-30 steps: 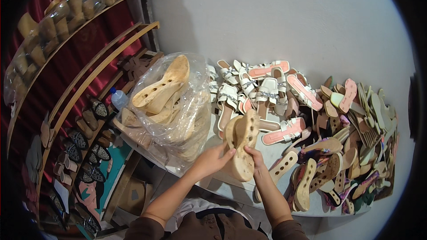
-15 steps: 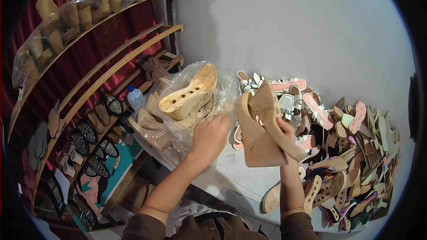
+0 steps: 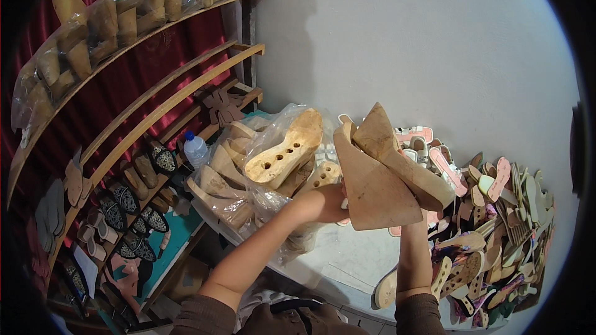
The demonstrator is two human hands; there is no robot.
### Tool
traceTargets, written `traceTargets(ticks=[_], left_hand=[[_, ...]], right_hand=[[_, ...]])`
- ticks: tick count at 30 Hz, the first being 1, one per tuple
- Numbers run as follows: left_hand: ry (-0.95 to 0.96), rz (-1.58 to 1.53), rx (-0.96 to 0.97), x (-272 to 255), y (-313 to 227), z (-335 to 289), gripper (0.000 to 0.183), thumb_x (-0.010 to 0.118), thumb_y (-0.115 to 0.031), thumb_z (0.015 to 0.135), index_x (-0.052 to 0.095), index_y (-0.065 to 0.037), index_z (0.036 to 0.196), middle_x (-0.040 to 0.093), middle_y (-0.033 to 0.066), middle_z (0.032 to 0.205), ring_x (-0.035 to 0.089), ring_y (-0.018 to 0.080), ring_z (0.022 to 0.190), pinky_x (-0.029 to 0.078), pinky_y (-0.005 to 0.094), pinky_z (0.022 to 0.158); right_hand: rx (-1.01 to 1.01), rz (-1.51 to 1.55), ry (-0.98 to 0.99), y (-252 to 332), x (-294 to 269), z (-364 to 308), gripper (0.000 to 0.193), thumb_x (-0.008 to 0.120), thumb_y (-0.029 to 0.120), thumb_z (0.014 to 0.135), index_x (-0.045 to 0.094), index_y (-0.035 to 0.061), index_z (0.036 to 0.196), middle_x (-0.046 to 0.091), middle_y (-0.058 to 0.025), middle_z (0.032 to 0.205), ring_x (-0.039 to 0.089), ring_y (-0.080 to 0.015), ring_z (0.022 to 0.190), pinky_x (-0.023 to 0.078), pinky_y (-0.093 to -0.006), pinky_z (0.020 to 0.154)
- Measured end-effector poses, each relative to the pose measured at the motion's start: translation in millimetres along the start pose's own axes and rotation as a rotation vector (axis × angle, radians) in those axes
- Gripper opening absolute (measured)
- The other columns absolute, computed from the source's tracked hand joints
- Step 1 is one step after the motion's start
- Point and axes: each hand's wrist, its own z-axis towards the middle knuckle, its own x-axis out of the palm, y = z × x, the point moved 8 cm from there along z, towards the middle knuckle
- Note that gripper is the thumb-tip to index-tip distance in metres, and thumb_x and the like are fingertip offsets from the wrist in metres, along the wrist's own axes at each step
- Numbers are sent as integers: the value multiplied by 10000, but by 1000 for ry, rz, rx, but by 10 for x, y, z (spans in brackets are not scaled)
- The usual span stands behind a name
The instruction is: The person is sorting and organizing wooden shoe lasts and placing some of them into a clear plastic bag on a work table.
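Observation:
A pair of tan wedge heels is held up before me: a broad one (image 3: 374,189) on the left, and a second (image 3: 410,170) crossing behind its right edge. My right forearm (image 3: 415,260) rises beneath them; that hand is hidden behind the wedges, which it supports. My left hand (image 3: 326,203) reaches to the broad wedge's left edge, and its fingertips are hidden there. Just beyond that hand, a clear plastic bag (image 3: 264,201) holds more wedge shapes. On top lies a pale wooden piece (image 3: 288,147) with a row of holes.
A white table (image 3: 335,263) carries a large pile of sandals and soles (image 3: 490,229) at the right. White sandals (image 3: 416,133) lie behind the wedges. To the left stand wooden racks (image 3: 167,102) with shoes, and a water bottle (image 3: 196,149) beside the bag.
My left hand has moved right, from the bag to the wedges. The wedge heels have turned slightly and shifted right. My view has shifted a little.

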Motion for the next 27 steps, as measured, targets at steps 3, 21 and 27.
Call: traceTargets(ticks=[3, 21, 27], left_hand=[[35, 73, 172, 71, -238, -212, 486, 630, -320, 766, 506, -20, 1128, 585, 182, 971, 586, 310, 890, 452, 391, 783], [-259, 787, 282, -349, -92, -1007, 145, 515, -108, 730, 578, -57, 850, 524, 10, 702, 531, 151, 714, 379, 278, 662], [-183, 817, 339, -334, -86, -1029, 161, 529, -106, 702, 580, -53, 844, 511, 18, 706, 509, 159, 699, 388, 281, 670]], right_hand=[[7, 83, 53, -59, 203, -5, 295, 505, 244, 892, 547, -5, 1045, 638, -170, 881, 651, -253, 752, 553, -358, 668], [147, 175, -115, -902, 16, 135, 417, 437, 337, 915, 489, 10, 1169, 537, -184, 1130, 561, -290, 1013, 486, -457, 851], [253, 322, -153, -1037, 93, -43, 470, 430, 380, 910, 456, 14, 1203, 507, -192, 1177, 537, -308, 1058, 466, -494, 873]])
